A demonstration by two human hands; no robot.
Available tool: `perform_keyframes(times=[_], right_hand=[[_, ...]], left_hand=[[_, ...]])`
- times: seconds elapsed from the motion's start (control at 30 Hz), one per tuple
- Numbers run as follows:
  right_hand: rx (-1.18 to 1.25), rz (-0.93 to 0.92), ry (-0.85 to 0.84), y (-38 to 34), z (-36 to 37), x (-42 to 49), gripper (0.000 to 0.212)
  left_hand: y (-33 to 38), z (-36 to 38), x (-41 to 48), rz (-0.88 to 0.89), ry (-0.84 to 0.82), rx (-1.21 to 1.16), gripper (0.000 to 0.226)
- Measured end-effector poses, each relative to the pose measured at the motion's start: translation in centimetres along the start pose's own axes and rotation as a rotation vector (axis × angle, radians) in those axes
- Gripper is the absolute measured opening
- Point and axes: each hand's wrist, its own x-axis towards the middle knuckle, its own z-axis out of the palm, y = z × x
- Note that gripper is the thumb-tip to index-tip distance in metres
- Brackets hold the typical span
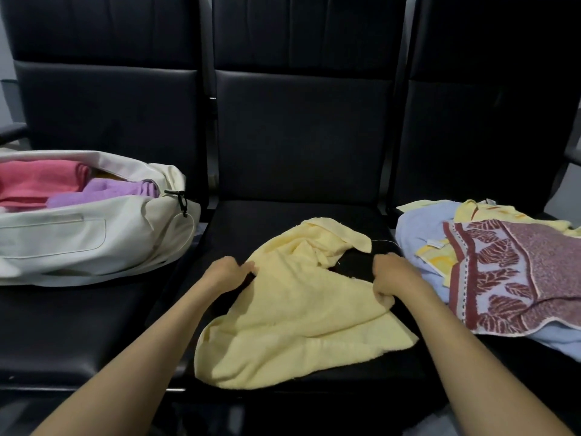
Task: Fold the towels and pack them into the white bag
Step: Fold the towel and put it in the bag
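Pale yellow terry towel (292,309), crumpled, roughly triangular. My left hand (224,273) pinches its 9 o'clock edge; my right hand (393,276) grips its 3 o'clock edge.

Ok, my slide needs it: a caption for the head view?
Left hand and right hand grip a yellow towel between white bag and towel pile.

One white bag (78,240), three black seats (298,152), two hands (226,273), perhaps seven towels (292,309)
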Motion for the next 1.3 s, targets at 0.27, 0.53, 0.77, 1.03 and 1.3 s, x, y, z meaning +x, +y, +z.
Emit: perform_keyframes(times=[0.27, 0.53, 0.77, 1.03, 1.3], right_hand=[[0.282, -0.203, -0.067, -4.1, 1.8, -1.2, 0.027], [0.494, -0.291, -0.255, -3.1, 0.7, -1.6, 0.024], [0.693, -0.164, -0.296, -3.1, -0.1, -1.6, 0.033], [0.367, -0.277, -0.193, -3.5, 1.3, -1.8, 0.041], [0.500, -0.280, -0.130, -3.4, 0.9, -1.0, 0.027]], left_hand=[[1.5, 1.1, -2.2, 0.023, -0.188, -0.156, 0.033], [-0.4, -2.5, -3.2, -0.138, -0.637, -1.012, 0.040], [-1.2, -1.1, -2.8, -0.125, -0.507, -0.417, 0.021], [1.5, 2.3, -4.1, 0.011, -0.328, -0.283, 0.043], [3.2, 0.8, -4.2, -0.083, -0.258, -0.769, 0.017]])
